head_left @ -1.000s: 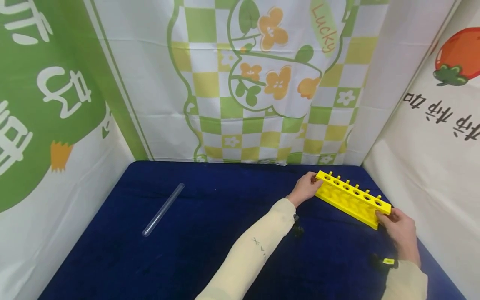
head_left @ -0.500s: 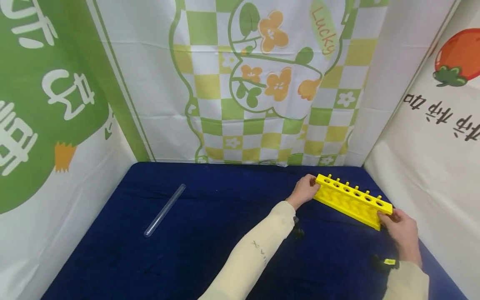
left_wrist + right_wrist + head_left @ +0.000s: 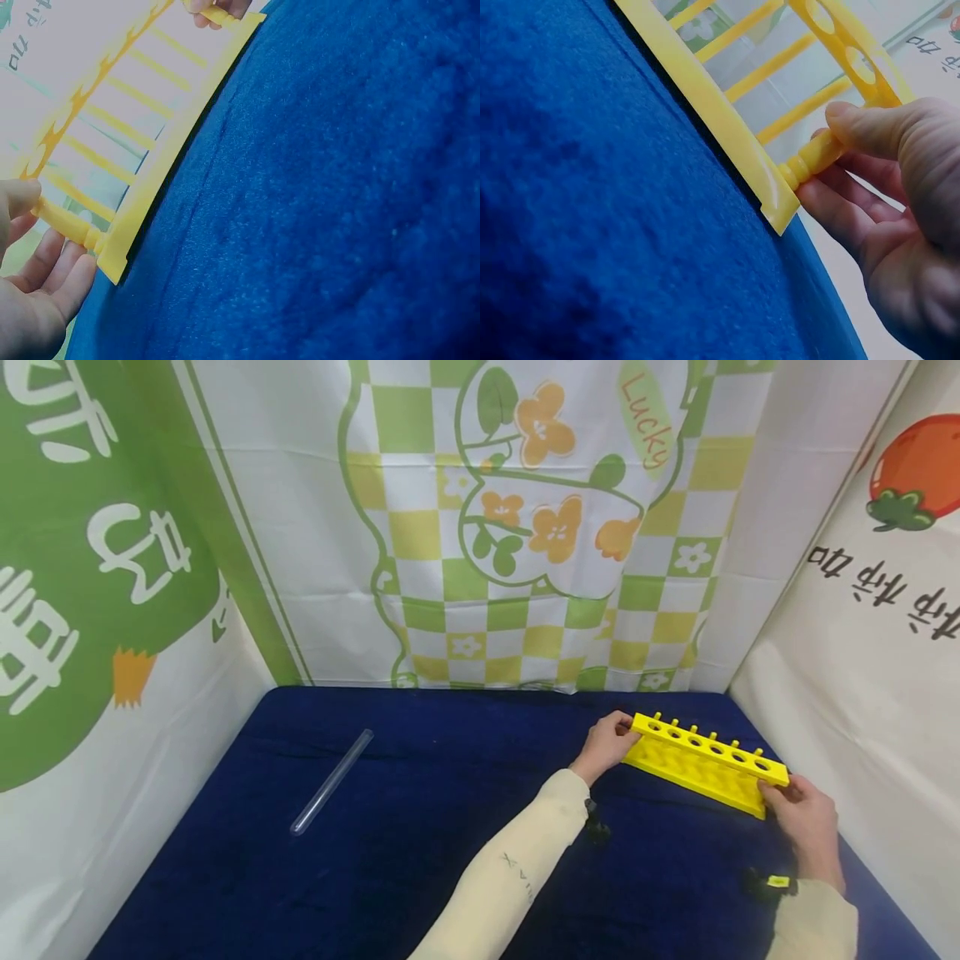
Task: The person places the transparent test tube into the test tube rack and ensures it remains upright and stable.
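A yellow test tube rack (image 3: 693, 768) stands upright at the right of the blue cloth, its row of round holes facing up and pegs along its back. My left hand (image 3: 606, 745) grips its left end post, thumb at the top bar in the left wrist view. The right hand (image 3: 804, 818) holds the opposite end; in the right wrist view its thumb (image 3: 866, 127) and fingers wrap the turned end post (image 3: 810, 159). The rack's base (image 3: 180, 142) lies close along the cloth. No tube sits in the holes.
A clear glass test tube (image 3: 332, 783) lies slanted on the blue cloth (image 3: 420, 860) at the left. Printed fabric walls stand at the back (image 3: 322, 568), left and right, the right one near the right hand.
The rack has shifted slightly toward the person and a little right, lowering closer to the cloth, with both hands still gripping its ends. The test tube stays on the cloth.
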`<state>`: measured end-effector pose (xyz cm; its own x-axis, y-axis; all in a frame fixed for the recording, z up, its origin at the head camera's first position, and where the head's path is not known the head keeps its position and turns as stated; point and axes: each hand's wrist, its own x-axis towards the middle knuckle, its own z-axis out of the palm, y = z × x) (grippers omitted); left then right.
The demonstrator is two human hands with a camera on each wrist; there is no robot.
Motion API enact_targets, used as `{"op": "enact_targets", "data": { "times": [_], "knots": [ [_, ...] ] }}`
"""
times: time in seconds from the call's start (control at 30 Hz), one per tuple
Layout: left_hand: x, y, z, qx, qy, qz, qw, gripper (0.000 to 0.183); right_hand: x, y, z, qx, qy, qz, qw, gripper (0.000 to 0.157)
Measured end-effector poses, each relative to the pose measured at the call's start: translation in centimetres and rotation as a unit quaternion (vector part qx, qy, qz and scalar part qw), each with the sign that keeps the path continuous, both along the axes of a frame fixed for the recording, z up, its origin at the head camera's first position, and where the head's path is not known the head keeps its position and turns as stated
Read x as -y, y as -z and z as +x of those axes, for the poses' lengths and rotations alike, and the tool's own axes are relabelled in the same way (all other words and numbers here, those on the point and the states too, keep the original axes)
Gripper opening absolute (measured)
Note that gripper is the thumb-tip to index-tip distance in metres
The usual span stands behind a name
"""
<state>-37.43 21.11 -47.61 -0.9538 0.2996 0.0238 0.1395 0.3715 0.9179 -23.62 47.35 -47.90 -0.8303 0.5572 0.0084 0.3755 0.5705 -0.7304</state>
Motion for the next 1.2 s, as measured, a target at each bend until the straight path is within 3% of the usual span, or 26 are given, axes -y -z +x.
{"op": "enact_targets", "data": {
  "times": [0.43,1.2],
  "knots": [
    [0.4,0.0,0.5,0.007,-0.027,0.007,0.9996,0.017,0.7,0.0,-0.6,0.006,-0.011,0.007,1.0,0.062],
    [0.9,0.7,1.7,-0.017,-0.054,0.021,0.9982,0.018,1.0,-0.2,-1.1,0.012,-0.018,0.014,1.0,0.059]
  ]
}}
